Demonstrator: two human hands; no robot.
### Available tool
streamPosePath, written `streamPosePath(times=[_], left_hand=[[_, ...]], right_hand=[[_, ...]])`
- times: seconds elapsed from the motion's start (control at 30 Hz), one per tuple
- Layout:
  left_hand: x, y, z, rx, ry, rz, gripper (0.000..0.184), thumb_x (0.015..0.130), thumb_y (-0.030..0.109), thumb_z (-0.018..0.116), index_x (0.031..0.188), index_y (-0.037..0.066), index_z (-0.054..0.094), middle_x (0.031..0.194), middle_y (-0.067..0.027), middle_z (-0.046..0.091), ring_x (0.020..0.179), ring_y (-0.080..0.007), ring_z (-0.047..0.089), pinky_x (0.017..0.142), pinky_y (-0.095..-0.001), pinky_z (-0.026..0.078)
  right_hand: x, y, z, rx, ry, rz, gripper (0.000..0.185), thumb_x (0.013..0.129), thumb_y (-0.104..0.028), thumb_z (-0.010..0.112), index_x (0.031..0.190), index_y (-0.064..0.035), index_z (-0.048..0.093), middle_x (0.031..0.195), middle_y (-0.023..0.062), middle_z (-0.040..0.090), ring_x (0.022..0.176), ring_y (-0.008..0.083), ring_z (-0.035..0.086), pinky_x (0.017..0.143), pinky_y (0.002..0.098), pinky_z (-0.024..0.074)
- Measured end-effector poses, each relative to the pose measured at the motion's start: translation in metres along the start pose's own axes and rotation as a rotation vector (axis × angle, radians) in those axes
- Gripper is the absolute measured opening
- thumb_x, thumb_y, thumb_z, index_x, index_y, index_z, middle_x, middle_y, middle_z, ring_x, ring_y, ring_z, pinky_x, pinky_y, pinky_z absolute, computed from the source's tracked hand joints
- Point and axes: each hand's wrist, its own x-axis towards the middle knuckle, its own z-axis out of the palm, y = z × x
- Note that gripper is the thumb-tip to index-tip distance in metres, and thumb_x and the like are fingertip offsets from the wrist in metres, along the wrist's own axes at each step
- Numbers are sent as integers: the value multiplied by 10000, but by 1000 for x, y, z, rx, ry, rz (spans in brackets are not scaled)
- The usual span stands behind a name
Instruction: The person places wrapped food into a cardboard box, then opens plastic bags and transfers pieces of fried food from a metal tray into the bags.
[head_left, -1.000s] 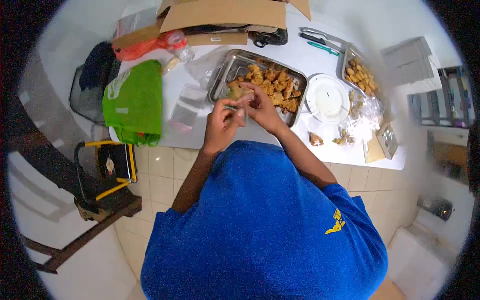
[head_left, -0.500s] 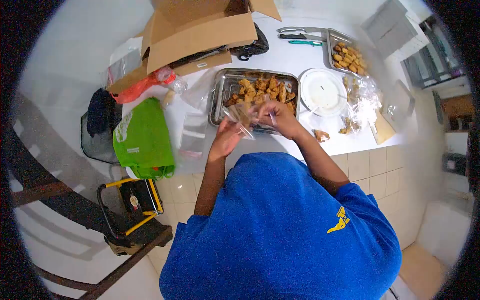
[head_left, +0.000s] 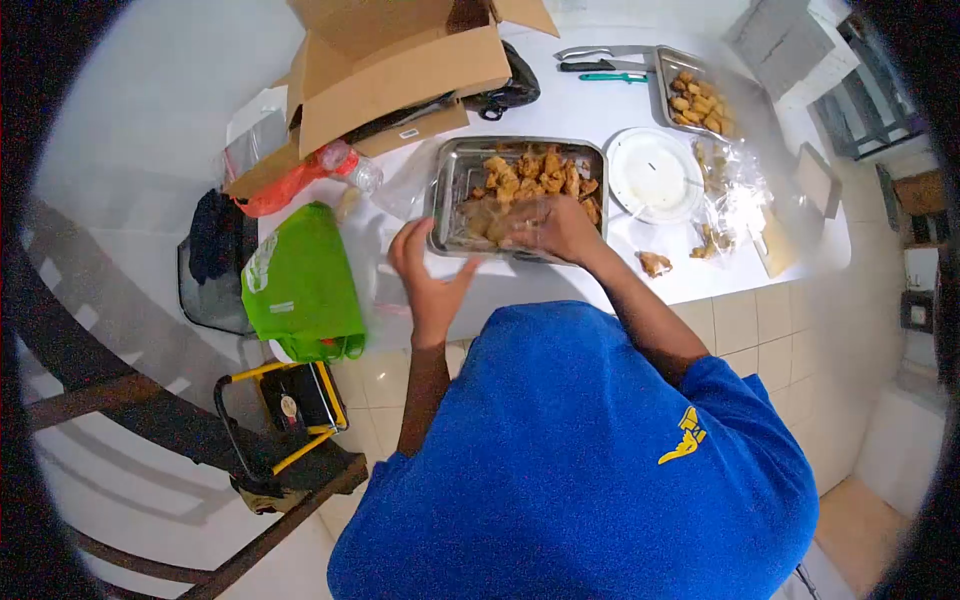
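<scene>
My left hand (head_left: pixel 432 282) is open, thumb and fingers spread, at the near left corner of a metal tray (head_left: pixel 447 165). Nothing shows in its grasp. Over the tray's near side, my right hand (head_left: pixel 562 232) is closed on a clear plastic bag (head_left: pixel 487 222). Glare and blur hide the bag's outline, and I cannot tell whether it contains anything. Browned pieces of what looks like fried chicken (head_left: pixel 540 175) lie in the tray, mostly toward its right and far side. A flat clear bag (head_left: pixel 393 290) lies partly behind my left hand.
A white plate (head_left: pixel 655 178) stands right of the tray, with one browned piece (head_left: pixel 654 264) near it. Crumpled clear plastic (head_left: pixel 735 200) lies farther right. At the back are several knives (head_left: pixel 612 77), a second food tray (head_left: pixel 662 95) and a cardboard box (head_left: pixel 405 85). A green bag (head_left: pixel 305 285) is left.
My left hand has let go of the clear plastic bag, moved left and spread its fingers. My right hand keeps the bag over the tray. The view has shifted slightly.
</scene>
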Motion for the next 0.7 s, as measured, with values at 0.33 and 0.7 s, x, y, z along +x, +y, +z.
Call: streamPosePath(times=[0.33, 0.7], left_hand=[[-5, 42, 43, -276, -273, 16, 1119, 498, 297, 873, 1347, 50, 188, 1348, -219, 225, 1268, -401, 202, 1035, -502, 220], [-19, 3, 69, 80, -169, 135, 1139, 518, 370, 847, 1371, 109, 139, 1427, -219, 161, 1325, -385, 116, 997, -645, 53]], right_hand=[[17, 15, 27, -33, 284, -349, 296, 624, -120, 730, 898, -27, 672, 937, 128, 629, 817, 304, 609, 726, 357, 490], [8, 19, 10, 180, 173, -4, 416, 663, -371, 748, 944, -71, 691, 728, 148, 657, 649, 258, 636, 626, 354, 492]])
